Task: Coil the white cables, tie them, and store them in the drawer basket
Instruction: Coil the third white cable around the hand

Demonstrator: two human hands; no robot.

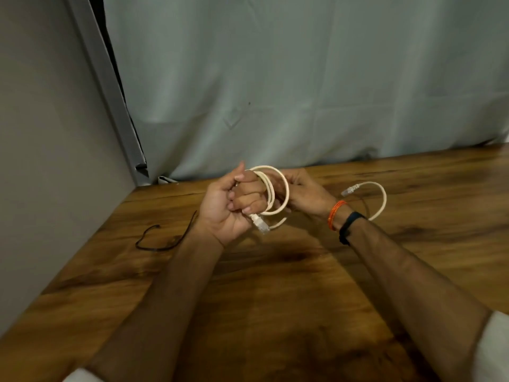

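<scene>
A white cable [276,188] with clear plug ends is wound in loops around the curled fingers of my left hand [231,205], held above the wooden table [275,285]. One plug hangs just below that hand. My right hand [305,194] grips the loops from the far side. The cable's free end arcs to the right behind my right wrist, and its plug [349,190] points left above the table. A thin black tie [162,238] lies on the table left of my left wrist. No drawer basket is in view.
A grey wall [49,161] bounds the table on the left, and a pale curtain [303,78] hangs along its far edge. My right wrist wears an orange thread and a black band.
</scene>
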